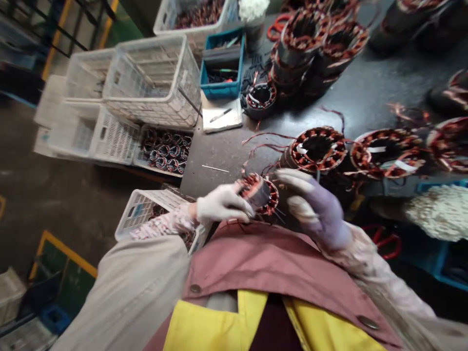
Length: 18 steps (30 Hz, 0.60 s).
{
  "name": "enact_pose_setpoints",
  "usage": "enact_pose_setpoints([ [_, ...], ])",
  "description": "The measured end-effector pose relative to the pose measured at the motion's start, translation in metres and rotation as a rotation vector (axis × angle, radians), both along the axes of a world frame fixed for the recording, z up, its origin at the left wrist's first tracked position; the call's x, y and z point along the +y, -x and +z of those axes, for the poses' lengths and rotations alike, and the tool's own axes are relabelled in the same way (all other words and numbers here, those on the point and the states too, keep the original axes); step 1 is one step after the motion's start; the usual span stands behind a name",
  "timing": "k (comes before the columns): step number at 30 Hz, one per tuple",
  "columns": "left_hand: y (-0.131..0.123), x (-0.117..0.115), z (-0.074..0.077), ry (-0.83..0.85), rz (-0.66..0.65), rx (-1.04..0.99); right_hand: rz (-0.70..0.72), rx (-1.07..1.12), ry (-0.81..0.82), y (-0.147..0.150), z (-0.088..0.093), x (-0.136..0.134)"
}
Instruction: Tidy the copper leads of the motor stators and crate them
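My left hand (221, 204), in a white glove, grips a small motor stator (260, 193) wound with copper wire, held just above my lap at the table's near edge. My right hand (314, 207), in a purplish glove, sits to the right of that stator with its fingers stretched toward the stator's top rim, touching it. Loose copper wire ends (261, 146) stick out from the windings. Two larger wound stators (317, 148) (387, 152) lie on the dark table just beyond my hands.
Stacked stators (314, 44) fill the table's far side. A blue bin (222, 63) and a notepad with a pen (222, 117) lie at the left edge. White plastic crates (153, 80) stand on the floor left. A white bundle (440, 212) and red-handled scissors (383, 241) sit at right.
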State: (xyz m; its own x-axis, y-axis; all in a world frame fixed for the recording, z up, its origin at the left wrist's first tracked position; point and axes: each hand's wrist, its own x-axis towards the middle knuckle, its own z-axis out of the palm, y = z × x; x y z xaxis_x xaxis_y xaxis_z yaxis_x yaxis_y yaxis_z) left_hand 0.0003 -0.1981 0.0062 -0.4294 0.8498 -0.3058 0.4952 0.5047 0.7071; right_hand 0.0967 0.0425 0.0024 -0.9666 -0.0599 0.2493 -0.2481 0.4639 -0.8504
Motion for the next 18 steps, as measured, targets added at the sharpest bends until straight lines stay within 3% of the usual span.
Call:
enact_pose_setpoints([
  [2, 0.033, -0.022, -0.005, -0.127, 0.155, -0.165, -0.261, -0.049, -0.004, -0.041, -0.007, 0.011],
  [4, 0.07, -0.028, -0.025, -0.136, 0.299, -0.204, -0.438, -0.162, -0.094, -0.067, -0.019, 0.007],
  [5, 0.089, -0.024, -0.04, -0.087, 0.309, -0.146, -0.483, -0.209, -0.147, -0.074, -0.025, 0.0],
  [9, 0.145, 0.028, -0.107, 0.209, 0.102, 0.192, -0.496, -0.261, -0.352, -0.063, -0.049, -0.032],
  [12, 0.155, 0.072, -0.145, 0.348, 0.06, 0.251, -0.451, -0.342, -0.551, -0.041, -0.057, -0.047],
  [15, 0.145, 0.088, -0.155, 0.391, 0.051, 0.266, -0.373, -0.442, -0.7, -0.024, -0.061, -0.053],
  [18, 0.126, 0.065, -0.13, 0.235, 0.025, 0.274, -0.321, -0.467, -0.713, -0.016, -0.065, -0.051],
])
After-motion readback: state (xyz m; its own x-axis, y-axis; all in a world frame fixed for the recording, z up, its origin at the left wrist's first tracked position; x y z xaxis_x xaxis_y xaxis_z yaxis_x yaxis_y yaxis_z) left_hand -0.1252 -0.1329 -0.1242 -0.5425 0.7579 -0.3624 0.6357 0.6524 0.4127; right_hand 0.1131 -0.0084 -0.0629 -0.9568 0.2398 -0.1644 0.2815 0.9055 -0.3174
